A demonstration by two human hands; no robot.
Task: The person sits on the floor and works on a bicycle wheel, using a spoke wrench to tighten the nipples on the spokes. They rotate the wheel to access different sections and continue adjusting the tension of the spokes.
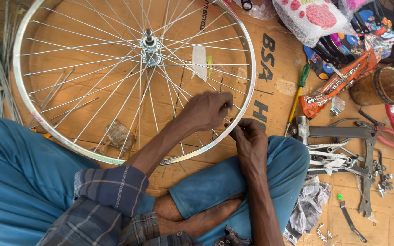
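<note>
Left hand [206, 110] reaches in from the lower left, forearm angled up across the knee, knuckles up, fingers curled and pinched on a spoke [192, 119] just inside the rim; right hand [250, 139] rests on the right knee, wrist bent, fingers closed on something small at the same spot on the rim, too small to identify. The bicycle wheel [247, 59] lies flat on brown cardboard [274, 91], its near edge overlapping the person's blue-trousered crossed legs, hub [150, 45] pointing up. Right of the knee: a hammer [303, 129], a pile of spanners [338, 157] and a yellow-shafted screwdriver [296, 98].
</note>
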